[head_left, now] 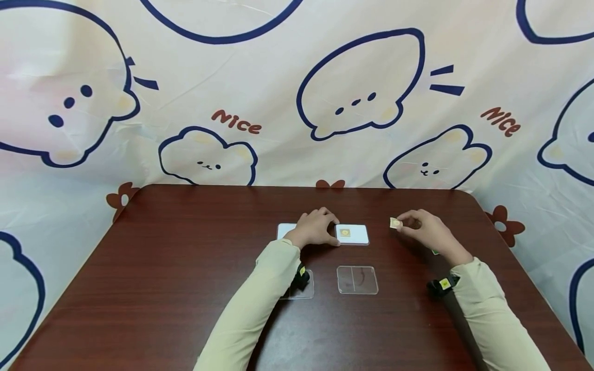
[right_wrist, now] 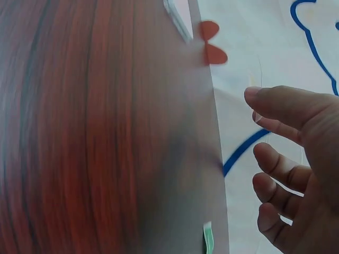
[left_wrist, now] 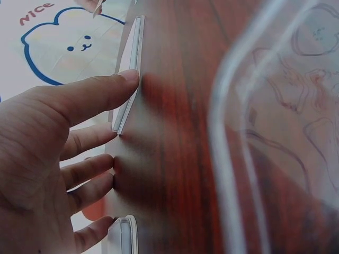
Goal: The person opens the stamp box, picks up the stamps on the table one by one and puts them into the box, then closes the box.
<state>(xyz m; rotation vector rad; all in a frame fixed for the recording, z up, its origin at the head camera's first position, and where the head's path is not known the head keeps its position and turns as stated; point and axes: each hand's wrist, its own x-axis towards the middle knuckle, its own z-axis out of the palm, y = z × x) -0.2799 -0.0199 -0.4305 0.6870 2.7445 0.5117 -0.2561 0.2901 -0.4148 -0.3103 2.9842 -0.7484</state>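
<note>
A flat white rectangular case point(head_left: 358, 237) with a clear rim lies on the table, a gold square on its left half. My left hand point(head_left: 315, 228) holds this case at its left end, thumb at the near edge and a finger at the far edge. Another white case point(head_left: 283, 230) sits to its left, mostly hidden behind that hand. To the right, my right hand point(head_left: 426, 228) pinches a small thin pale square point(head_left: 395, 223) with a gold mark, held up over the table. In the right wrist view the square's thin clear edge shows faintly between thumb and forefinger.
Two shallow clear plastic pieces lie nearer me: one point(head_left: 364, 281) in the open, the other point(head_left: 306, 288) partly under my left forearm. A small green-edged piece point(head_left: 435, 252) lies beneath my right wrist. A printed cloth point(head_left: 278, 77) hangs behind the dark wooden table point(head_left: 139, 288).
</note>
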